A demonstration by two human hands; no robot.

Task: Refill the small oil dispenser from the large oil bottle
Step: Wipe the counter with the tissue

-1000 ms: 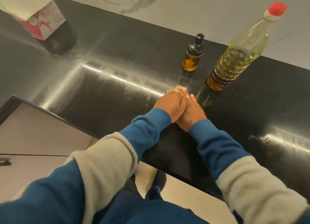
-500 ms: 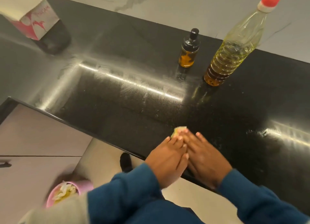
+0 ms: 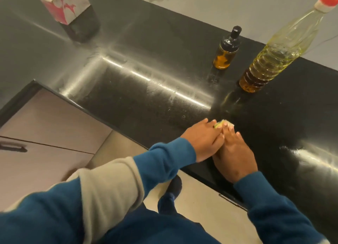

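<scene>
Two hands: left hand [image 3: 201,140] and right hand [image 3: 236,156]; one dispenser [image 3: 225,51], one oil bottle [image 3: 274,57]

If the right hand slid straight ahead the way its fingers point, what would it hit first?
Probably the small yellow-green cloth under the right hand's fingertips; past it, bare black countertop, then perhaps the small amber dispenser.

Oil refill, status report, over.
Left hand and right hand flat, pressing a yellowish wad. Dispenser and large bottle capped, untouched. Nothing between.
</scene>
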